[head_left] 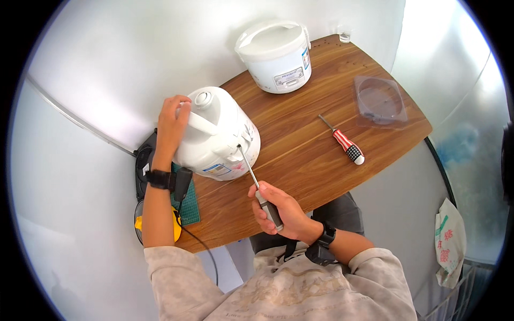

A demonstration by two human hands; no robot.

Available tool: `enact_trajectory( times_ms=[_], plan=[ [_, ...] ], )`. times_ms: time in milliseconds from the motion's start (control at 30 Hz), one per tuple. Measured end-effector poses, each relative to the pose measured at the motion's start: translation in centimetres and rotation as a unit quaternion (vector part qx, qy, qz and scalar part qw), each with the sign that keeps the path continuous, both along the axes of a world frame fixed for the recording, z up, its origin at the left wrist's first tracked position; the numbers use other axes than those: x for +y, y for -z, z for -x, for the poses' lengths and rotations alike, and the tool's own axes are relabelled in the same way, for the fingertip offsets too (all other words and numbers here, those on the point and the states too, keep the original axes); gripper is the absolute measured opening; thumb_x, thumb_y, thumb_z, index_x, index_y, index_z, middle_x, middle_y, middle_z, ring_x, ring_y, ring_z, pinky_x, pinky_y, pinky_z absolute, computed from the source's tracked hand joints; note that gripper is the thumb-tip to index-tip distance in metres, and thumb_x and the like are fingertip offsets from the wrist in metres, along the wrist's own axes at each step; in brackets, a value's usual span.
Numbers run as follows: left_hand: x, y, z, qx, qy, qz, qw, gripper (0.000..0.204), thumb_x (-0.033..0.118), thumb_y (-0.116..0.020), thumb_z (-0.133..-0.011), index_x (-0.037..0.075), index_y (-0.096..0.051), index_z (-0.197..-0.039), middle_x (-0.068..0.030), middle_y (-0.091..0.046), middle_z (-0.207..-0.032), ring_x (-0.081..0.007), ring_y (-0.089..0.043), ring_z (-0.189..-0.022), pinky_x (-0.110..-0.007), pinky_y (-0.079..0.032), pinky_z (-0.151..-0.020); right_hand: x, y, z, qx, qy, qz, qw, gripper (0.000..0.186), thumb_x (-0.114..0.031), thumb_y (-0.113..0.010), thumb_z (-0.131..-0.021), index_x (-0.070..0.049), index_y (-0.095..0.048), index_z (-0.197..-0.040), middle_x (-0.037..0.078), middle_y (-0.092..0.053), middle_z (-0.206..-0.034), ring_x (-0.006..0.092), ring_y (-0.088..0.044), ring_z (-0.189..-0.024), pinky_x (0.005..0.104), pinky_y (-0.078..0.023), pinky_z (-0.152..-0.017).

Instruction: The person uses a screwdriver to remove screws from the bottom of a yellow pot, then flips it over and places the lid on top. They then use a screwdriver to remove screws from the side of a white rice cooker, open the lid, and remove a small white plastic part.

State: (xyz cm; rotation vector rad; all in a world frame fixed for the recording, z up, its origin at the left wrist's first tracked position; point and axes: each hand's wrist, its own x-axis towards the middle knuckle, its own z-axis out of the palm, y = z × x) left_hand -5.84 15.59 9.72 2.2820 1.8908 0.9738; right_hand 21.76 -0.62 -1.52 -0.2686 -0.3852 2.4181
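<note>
A white rice cooker (206, 150) with a carrying handle (202, 124) and a round vent on its lid stands at the left of the wooden table. My left hand (174, 120) is closed round the far-left end of that handle. In my right hand (286, 211) I grip a screwdriver (249, 169) with a grey and dark handle. Its metal shaft points away from me, and the tip meets a small dark spot by the cooker's latch area. Exactly how the tip sits there is too small to tell.
Another white rice cooker (267, 61) stands at the back. To the right lie a striped screwdriver (348, 145) and a clear plastic tray (381, 101). A small glass (344, 37) and scattered dark bits occupy the far corner. A green mat (191, 206) and yellow object (177, 227) are near my left forearm.
</note>
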Motion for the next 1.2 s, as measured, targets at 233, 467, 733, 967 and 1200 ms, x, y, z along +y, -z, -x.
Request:
enact_trajectory(
  times_ms=[233,467,733,967,1200],
  plan=[
    [-0.8,0.2,-0.1,-0.007,0.047,0.015,0.999,0.027,0.024,-0.049,-0.104,0.008,-0.064,-0.121,-0.0132,-0.066,-0.128,-0.0325,-0.057,-0.121,-0.040,-0.043,-0.105,0.2,0.2,0.2,-0.071,0.014,-0.064,0.995,0.029,-0.040,-0.043,-0.112,-0.013,-0.051,-0.116,0.001,-0.051,-0.070,0.0093,-0.049,-0.049,0.0236,-0.039,-0.041],
    [-1.0,-0.4,-1.2,-0.006,0.049,0.049,0.998,0.024,0.023,-0.048,-0.104,0.009,-0.062,-0.118,-0.0073,-0.066,-0.137,-0.0326,-0.058,-0.116,-0.041,-0.044,-0.104,2.2,3.2,-1.3,-0.394,0.183,-0.446,0.783,0.022,-0.027,-0.055,-0.107,-0.010,-0.051,-0.119,0.010,-0.063,-0.076,0.0250,-0.060,-0.051,0.0396,-0.046,-0.048],
    [-1.0,-0.5,-0.7,0.003,0.055,0.053,0.997,0.023,0.023,-0.047,-0.103,0.009,-0.061,-0.115,-0.0065,-0.068,-0.135,-0.0309,-0.056,-0.116,-0.041,-0.043,-0.105,5.0,-0.9,-5.7,-0.649,0.218,-0.674,0.278,0.042,-0.017,-0.066,-0.092,-0.013,-0.056,-0.132,0.006,-0.059,-0.078,0.0217,-0.066,-0.064,0.0361,-0.050,-0.049],
    [-0.8,-0.2,-0.8,-0.001,0.049,0.045,0.998,0.024,0.025,-0.048,-0.102,0.009,-0.061,-0.115,-0.0073,-0.067,-0.134,-0.0321,-0.056,-0.118,-0.041,-0.043,-0.105,5.5,-1.9,-6.3,-0.657,0.216,-0.696,0.190,0.048,-0.016,-0.069,-0.085,-0.012,-0.059,-0.133,0.005,-0.058,-0.080,0.0172,-0.066,-0.069,0.0325,-0.051,-0.050],
    [-0.6,0.1,-0.4,0.011,0.048,0.049,0.998,0.023,0.022,-0.046,-0.104,0.007,-0.060,-0.116,-0.0093,-0.065,-0.139,-0.0300,-0.057,-0.118,-0.039,-0.041,-0.107,3.2,1.4,-4.0,-0.437,0.251,-0.532,0.680,0.021,-0.025,-0.058,-0.106,-0.009,-0.057,-0.120,0.011,-0.054,-0.069,0.0167,-0.065,-0.061,0.0320,-0.050,-0.049]
  ],
)
